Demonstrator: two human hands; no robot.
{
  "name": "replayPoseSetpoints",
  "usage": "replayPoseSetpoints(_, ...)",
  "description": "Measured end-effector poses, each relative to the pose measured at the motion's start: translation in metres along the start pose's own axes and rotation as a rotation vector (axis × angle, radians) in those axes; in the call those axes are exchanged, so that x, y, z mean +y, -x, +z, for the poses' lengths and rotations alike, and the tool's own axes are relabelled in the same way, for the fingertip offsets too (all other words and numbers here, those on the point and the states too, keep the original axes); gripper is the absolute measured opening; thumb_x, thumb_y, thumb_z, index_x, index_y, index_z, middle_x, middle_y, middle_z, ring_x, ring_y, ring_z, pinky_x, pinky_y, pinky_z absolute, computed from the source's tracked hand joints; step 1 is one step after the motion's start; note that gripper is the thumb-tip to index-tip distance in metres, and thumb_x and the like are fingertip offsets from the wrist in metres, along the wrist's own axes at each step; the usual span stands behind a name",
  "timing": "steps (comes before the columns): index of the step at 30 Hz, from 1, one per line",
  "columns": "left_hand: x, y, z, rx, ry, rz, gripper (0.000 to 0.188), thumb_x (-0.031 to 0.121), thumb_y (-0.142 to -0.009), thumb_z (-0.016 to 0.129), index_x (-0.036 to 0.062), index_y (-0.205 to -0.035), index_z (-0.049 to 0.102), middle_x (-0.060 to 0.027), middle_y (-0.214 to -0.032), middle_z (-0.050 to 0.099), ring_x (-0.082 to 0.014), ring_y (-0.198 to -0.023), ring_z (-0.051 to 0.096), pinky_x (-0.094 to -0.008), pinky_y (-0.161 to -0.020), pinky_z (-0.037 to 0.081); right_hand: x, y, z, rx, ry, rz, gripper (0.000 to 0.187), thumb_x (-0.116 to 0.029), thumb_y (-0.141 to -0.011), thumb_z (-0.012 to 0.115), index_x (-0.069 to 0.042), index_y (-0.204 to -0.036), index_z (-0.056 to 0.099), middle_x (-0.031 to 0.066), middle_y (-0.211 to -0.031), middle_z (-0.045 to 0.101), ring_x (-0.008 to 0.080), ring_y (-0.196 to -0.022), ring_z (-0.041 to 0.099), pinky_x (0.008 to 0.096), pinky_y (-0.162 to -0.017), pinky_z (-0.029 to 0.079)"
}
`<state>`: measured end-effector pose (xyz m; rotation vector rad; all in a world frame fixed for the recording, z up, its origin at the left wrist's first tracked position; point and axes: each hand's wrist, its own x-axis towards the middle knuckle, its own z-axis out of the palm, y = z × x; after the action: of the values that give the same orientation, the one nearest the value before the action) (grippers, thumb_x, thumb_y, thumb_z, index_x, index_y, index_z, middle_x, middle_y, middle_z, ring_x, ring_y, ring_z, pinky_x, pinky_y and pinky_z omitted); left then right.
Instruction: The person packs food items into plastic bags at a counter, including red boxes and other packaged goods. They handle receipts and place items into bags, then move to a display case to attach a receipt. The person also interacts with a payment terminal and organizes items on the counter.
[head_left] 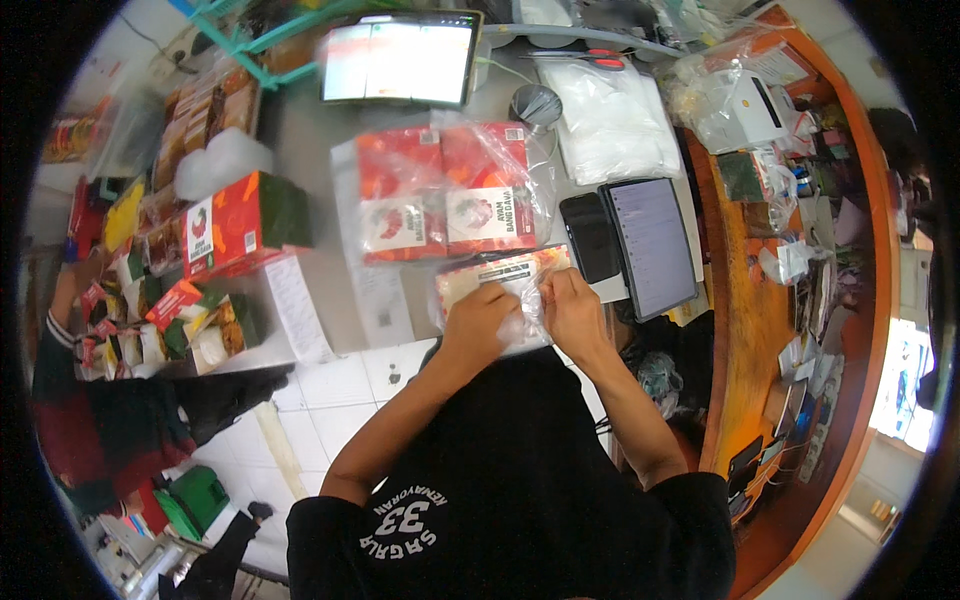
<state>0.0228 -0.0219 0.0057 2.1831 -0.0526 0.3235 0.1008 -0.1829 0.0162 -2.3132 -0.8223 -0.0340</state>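
Both hands, left (pixel 478 318) and right (pixel 573 308), pinch a clear-bagged packet (pixel 497 280) lying lengthwise left-to-right.

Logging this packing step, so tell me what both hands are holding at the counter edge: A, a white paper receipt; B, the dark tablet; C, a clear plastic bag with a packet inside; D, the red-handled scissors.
C: the left hand and right hand both pinch the clear plastic bag.
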Motion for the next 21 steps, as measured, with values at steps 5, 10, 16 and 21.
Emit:
replayPoseSetpoints(5, -0.008, 0.015, -0.007, 0.005, 0.042, 0.113, 0.019, 0.001, -0.071, 0.071, 0.0057, -0.088, 0.066, -0.01, -0.081, 0.062, -0.027, -0.07, 0.062, -0.0354, -0.063, 0.051, 0.002, -0.001, 0.022, 0.016, 0.217, 0.038, 0.006, -0.004, -0.081, 0.054, -0.003, -0.087, 0.056, 0.0161, -0.08, 0.058, 0.0348, -0.072, 0.06, 0.0443, -0.062, 0.05)
replayPoseSetpoints(10, 0.004, 0.003, -0.025, 0.045, 0.149, -0.041, 0.007, 0.004, -0.076, 0.071, 0.0027, -0.081, 0.066, -0.0135, -0.075, 0.066, -0.0284, -0.069, 0.065, -0.0359, -0.066, 0.051, -0.011, 0.009, 0.015, 0.157, -0.292, 0.09, 0.029, -0.011, -0.081, 0.063, -0.003, -0.109, 0.058, 0.0192, -0.101, 0.057, 0.0379, -0.095, 0.057, 0.0467, -0.082, 0.049)
replayPoseSetpoints(16, 0.031, -0.014, -0.063, 0.066, 0.189, 0.017, 0.038, 0.016, -0.071, 0.079, -0.0009, -0.101, 0.064, -0.0127, -0.087, 0.066, -0.0245, -0.077, 0.063, -0.0358, -0.071, 0.05, -0.049, 0.014, 0.011, 0.036, -0.107, 0.038, 0.038, -0.018, -0.075, 0.066, -0.002, -0.11, 0.064, 0.0183, -0.113, 0.059, 0.0376, -0.119, 0.048, 0.0489, -0.098, 0.04)
replayPoseSetpoints(21, 0.057, -0.04, -0.063, -0.171, -0.054, -0.025, 0.045, 0.026, -0.076, 0.076, 0.0, -0.109, 0.061, -0.01, -0.091, 0.064, -0.0209, -0.08, 0.061, -0.0329, -0.073, 0.049, -0.011, -0.014, -0.047, 0.028, -0.522, 0.3, 0.024, -0.022, -0.083, 0.059, -0.005, -0.097, 0.069, 0.021, -0.083, 0.065, 0.0373, -0.08, 0.063, 0.0431, -0.079, 0.05)
